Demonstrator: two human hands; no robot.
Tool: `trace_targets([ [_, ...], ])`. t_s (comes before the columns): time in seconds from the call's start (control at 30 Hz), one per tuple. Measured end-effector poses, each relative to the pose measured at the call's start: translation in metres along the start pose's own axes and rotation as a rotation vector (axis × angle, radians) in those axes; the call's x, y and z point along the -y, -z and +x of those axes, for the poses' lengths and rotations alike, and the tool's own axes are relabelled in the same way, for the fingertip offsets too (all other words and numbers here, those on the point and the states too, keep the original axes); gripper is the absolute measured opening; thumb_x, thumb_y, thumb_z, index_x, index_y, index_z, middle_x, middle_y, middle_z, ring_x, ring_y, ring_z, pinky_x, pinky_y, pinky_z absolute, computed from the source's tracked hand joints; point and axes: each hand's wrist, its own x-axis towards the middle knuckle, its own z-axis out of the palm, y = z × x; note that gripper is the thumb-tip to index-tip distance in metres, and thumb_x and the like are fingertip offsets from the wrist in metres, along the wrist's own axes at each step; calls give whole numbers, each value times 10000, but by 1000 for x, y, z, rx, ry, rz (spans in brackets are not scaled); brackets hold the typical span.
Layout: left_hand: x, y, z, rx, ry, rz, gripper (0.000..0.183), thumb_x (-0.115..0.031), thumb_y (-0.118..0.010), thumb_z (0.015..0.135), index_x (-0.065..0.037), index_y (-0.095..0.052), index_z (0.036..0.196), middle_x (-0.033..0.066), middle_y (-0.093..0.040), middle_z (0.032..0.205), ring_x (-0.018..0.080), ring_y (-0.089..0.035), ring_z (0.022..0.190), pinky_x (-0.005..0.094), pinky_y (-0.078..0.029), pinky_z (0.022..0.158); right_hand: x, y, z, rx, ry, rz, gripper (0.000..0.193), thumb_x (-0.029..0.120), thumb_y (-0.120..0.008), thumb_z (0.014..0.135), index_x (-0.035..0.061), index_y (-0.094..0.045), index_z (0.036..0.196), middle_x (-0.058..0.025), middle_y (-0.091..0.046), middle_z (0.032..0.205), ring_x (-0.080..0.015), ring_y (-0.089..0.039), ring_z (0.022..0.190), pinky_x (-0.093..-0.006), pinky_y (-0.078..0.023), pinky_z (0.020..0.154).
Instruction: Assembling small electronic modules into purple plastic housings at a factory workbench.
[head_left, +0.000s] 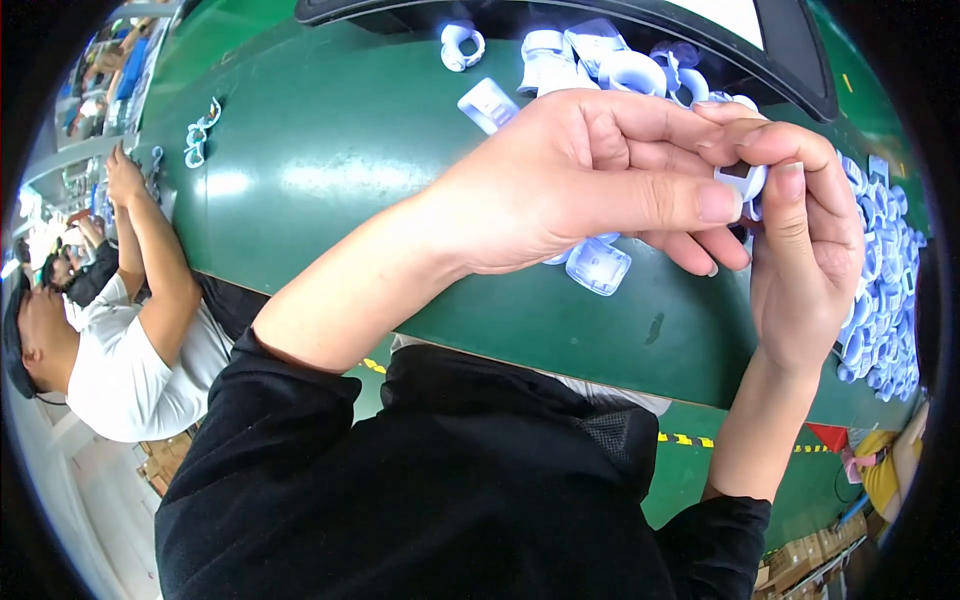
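Both my hands meet at the right of the view, above the green table point(330, 200). Between their fingertips is a small pale-blue plastic part point(742, 180), mostly covered by the fingers. My left hand point(610, 180) pinches it with thumb and fingers from the left. From the right, my right hand point(810, 220) grips the same part with thumb and forefinger. Below my left hand lies a squarish pale-blue translucent piece point(599, 268). Beyond the hands, several ring-shaped pale-blue parts point(632, 73) are heaped together.
A large heap of similar pale-blue parts point(882, 290) covers the table's right end. A black-rimmed tray or frame point(690, 50) runs along the far edge. One loose ring point(462, 46) and a flat piece point(488, 105) lie nearby. At left, a co-worker in white point(140, 370) sits at the table.
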Motion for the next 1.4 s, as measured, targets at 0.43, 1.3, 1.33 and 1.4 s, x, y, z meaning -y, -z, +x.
trace_targets([
  [0.43,-5,-3,1,-25,27,8,404,-230,-637,1019,71,-565,1278,185,-700,1098,286,-740,984,349,-619,859,13,-22,3,-116,-61,12,368,195,-452,1093,-50,-578,1336,-193,-654,1285,-207,-664,1132,-309,-540,959],
  [1.3,-2,-1,1,-16,-176,147,164,-80,-721,947,10,-604,1018,159,-740,863,186,-740,737,265,-593,646,28,-3,-4,66,-124,93,437,230,-392,1100,-70,-498,1400,-230,-528,1444,-268,-583,1275,-380,-465,1084],
  [1.33,-3,-1,-2,-29,-178,158,164,-80,-721,947,10,-604,1018,159,-740,863,186,-740,737,265,-593,646,4,4,-7,16,-107,268,432,219,-389,1097,-70,-499,1400,-236,-527,1443,-272,-579,1282,-387,-464,1087],
  [1.4,-3,-2,-3,-44,-192,174,162,-51,-716,942,21,-604,1033,160,-737,873,183,-739,751,272,-600,672,-3,5,-1,-39,-98,422,428,208,-386,1095,-69,-499,1401,-243,-526,1442,-277,-575,1288,-393,-463,1091],
])
